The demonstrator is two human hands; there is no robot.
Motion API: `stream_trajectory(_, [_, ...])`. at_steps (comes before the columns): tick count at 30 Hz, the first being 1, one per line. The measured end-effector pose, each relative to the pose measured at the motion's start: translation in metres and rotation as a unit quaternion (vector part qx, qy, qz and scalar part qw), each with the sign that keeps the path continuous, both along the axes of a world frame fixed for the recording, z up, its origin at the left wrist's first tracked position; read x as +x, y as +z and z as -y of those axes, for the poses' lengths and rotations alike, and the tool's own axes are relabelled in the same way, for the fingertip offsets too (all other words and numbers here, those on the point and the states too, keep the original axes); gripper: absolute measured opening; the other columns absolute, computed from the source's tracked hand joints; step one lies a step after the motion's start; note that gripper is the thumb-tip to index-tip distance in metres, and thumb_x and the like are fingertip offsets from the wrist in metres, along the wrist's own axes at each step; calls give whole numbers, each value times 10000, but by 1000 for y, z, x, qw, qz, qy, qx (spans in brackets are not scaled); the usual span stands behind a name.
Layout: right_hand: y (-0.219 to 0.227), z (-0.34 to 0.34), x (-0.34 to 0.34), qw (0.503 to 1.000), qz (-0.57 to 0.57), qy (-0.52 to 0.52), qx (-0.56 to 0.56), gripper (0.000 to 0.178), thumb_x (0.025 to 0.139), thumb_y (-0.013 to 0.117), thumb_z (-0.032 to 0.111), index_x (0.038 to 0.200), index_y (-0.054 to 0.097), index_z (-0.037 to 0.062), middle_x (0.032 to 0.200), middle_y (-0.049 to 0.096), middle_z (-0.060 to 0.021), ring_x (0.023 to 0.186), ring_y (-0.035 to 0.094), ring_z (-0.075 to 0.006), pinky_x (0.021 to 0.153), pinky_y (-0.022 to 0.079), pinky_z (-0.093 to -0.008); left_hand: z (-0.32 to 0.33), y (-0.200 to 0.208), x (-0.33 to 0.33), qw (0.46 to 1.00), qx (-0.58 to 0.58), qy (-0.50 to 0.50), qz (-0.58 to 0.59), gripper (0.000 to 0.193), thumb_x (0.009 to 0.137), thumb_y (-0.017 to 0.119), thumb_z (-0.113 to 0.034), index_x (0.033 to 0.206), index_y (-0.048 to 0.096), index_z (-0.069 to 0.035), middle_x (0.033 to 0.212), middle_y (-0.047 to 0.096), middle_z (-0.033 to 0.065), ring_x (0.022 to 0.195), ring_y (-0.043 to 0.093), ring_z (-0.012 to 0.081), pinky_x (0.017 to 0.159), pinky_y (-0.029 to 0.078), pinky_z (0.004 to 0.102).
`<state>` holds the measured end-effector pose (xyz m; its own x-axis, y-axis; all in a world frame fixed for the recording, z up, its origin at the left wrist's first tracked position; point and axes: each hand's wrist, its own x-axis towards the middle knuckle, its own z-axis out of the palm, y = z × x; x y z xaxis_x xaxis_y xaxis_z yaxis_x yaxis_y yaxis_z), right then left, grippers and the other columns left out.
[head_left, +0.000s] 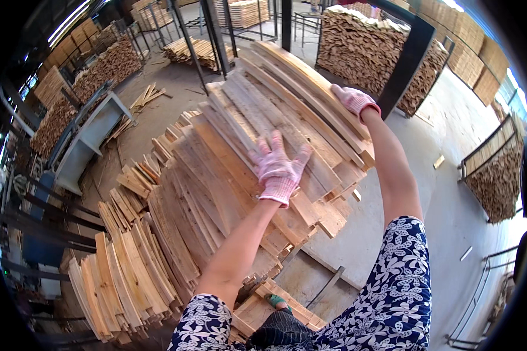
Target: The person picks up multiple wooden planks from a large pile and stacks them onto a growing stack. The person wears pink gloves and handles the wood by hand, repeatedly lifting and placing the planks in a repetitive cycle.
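Observation:
My left hand (277,167), in a pink-and-white knit glove, lies with spread fingers on top of a stack of rough wooden boards (234,146). It presses on the flat boards near the middle. My right hand (357,100), gloved the same way, rests against the outer long edge of the rightmost board (310,79), its fingers stretched toward the stack. The underside of that hand is hidden. The boards lie side by side in overlapping layers, their near ends uneven.
Further boards (123,275) fan out at the lower left. Dark metal posts (413,64) rise beyond the stack. A full rack of stacked wood (363,52) stands behind, another (495,175) at the right. A pallet (263,307) lies by my foot; a grey metal machine (93,134) stands left.

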<state>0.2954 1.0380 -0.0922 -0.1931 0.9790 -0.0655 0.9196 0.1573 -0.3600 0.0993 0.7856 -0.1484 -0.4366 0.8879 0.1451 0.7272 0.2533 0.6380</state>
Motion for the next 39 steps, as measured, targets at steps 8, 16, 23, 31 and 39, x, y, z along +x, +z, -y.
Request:
stream_trajectory(8, [50, 70, -24, 998, 62, 15, 5, 822, 962, 361, 679, 1264, 679, -16, 1295, 665, -246, 1242, 616, -376, 1051, 449, -439, 1, -33, -35, 991, 83, -54, 91, 1010, 835, 638, -734, 1577, 315, -130, 1634, 219, 251, 1468, 207, 548, 1189, 278, 601])
stream_trajectory(16, [45, 105, -13, 979, -146, 85, -110, 719, 938, 517, 708, 1186, 614, 40, 1170, 664, -125, 1051, 635, -221, 942, 482, -387, 28, 13, -37, 995, -12, -16, 99, 980, 900, 607, -634, 1589, 239, -43, 1562, 205, 400, 1466, 204, 542, 1214, 242, 542])
stream_trajectory(23, [-1, 107, -15, 887, -392, -59, -238, 847, 943, 529, 716, 1485, 538, 64, 1342, 637, -108, 1158, 625, -192, 1016, 484, -353, 26, -1, -37, 994, 6, 2, 106, 986, 884, 612, -652, 1587, 261, -56, 1574, 199, 391, 1472, 215, 526, 1210, 260, 533])
stream_trajectory(31, [8, 110, -7, 919, -340, -28, -199, 859, 957, 494, 719, 1500, 503, 54, 1454, 561, -111, 1239, 586, -191, 1076, 438, -342, 12, -17, -37, 988, 68, -1, 139, 988, 886, 581, -705, 1585, 291, -71, 1575, 251, 361, 1466, 258, 520, 1193, 302, 536])
stream_trajectory(39, [-46, 238, -22, 963, 61, 235, 118, 548, 1013, 503, 206, 1544, 370, 238, 1446, 421, -287, 1187, 560, -514, 1050, 464, -540, 114, -22, -100, 977, 49, -61, 198, 1012, 823, 690, -721, 1553, 349, -109, 1604, 214, 285, 1495, 256, 448, 1221, 281, 510])
